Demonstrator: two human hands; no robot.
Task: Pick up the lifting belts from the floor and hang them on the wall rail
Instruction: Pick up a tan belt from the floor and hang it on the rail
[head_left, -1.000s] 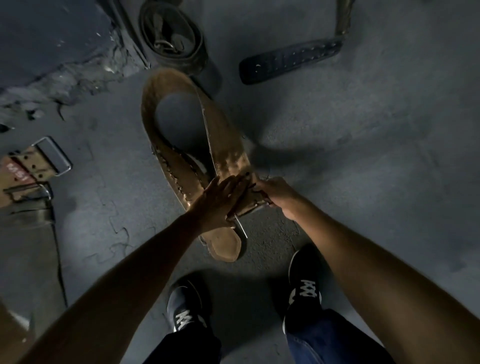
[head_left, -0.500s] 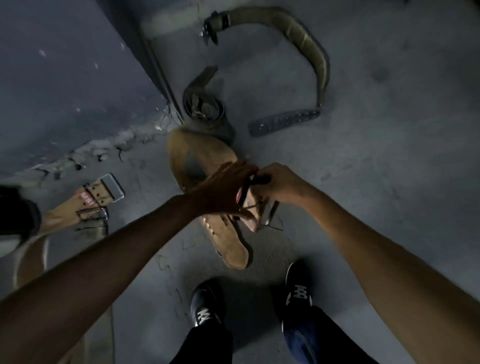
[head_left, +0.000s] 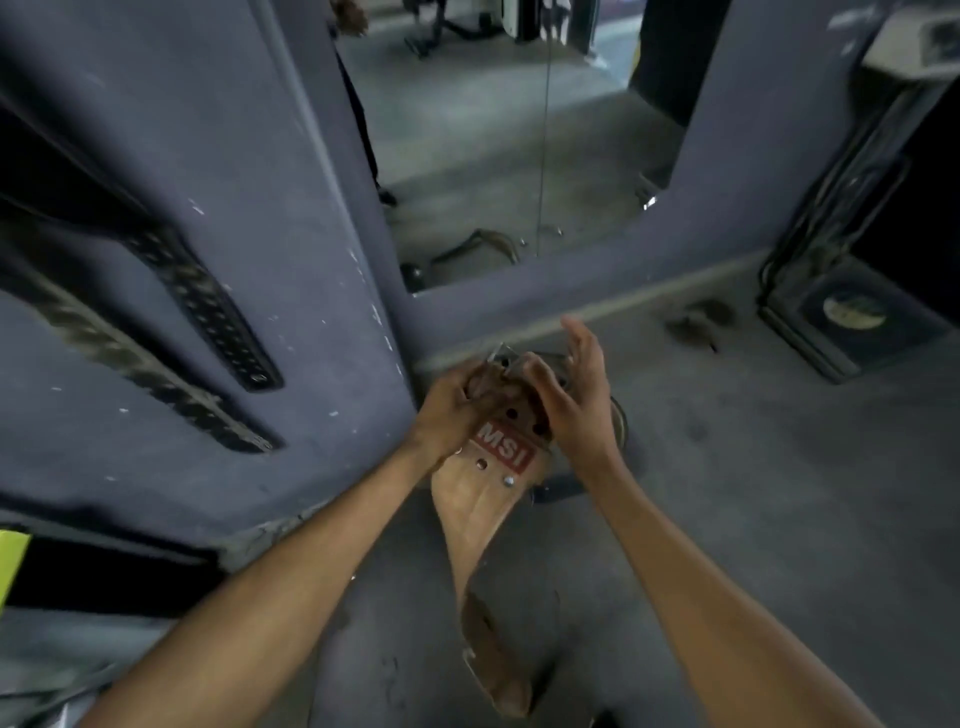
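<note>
A tan leather lifting belt (head_left: 478, 525) with a red label hangs down in front of me, its tail curling near the floor. My left hand (head_left: 451, 413) is closed on its buckle end. My right hand (head_left: 570, 397) presses against the same end from the right, thumb on the leather and fingers spread upward. Two dark belts hang on the blue wall at left: a black studded one (head_left: 208, 312) and a braided-edged one (head_left: 130, 364). The rail itself is out of view.
A wall mirror (head_left: 519, 156) ahead reflects the floor and a belt lying on it. A dark speaker box (head_left: 852, 317) with cables stands at right. Another dark object (head_left: 618, 421) lies on the floor behind my right hand.
I have risen from the floor with the tan belt. The view swung up from the floor to the wall and mirror. Both hands now hold the buckle end at chest height.
</note>
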